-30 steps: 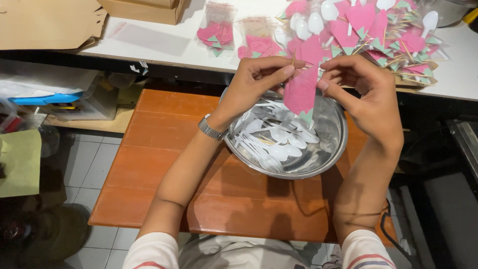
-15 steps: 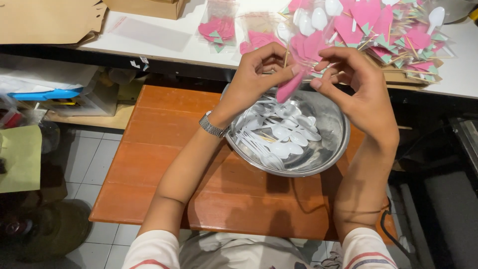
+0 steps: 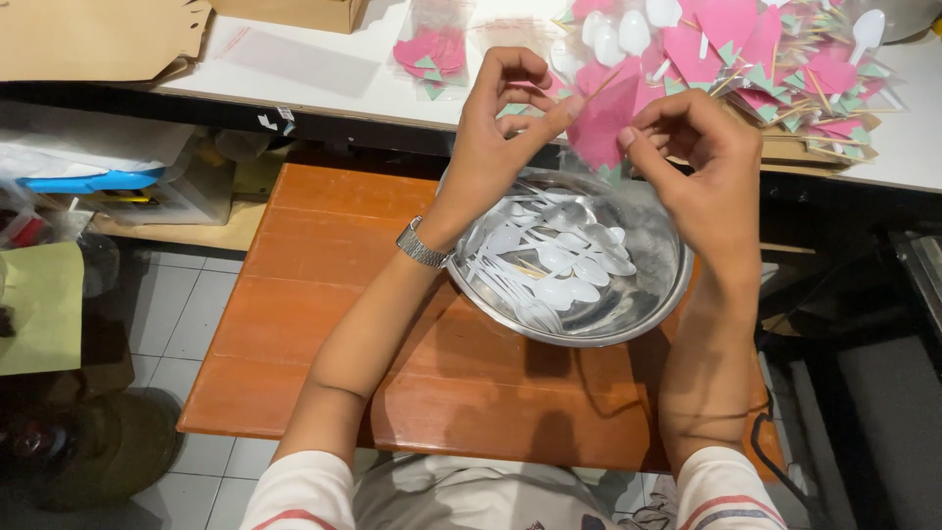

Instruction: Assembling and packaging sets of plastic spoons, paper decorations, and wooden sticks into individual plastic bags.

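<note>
While both hands work above the steel bowl (image 3: 589, 324), the item in hand is a pink heart packet (image 3: 606, 116), held over the bowl's far rim. Left hand (image 3: 502, 128): fingertips closed on the packet's left edge, a thin stick lying between them. Right hand (image 3: 702, 162): fingertips pinched on its right edge, likely to keep the film taut for closing. Bowl: on an orange stool (image 3: 324, 294), full of white spoons (image 3: 549, 260), placed close under the hands, probably for easy reach. Beyond the bowl, on the white bench (image 3: 324, 69): a pile of finished packets (image 3: 785, 59); left of that pile, a lone packet (image 3: 432, 51). Against half a second ago, the packet now faces flat toward the camera, no longer edge-on and tilted.
</note>
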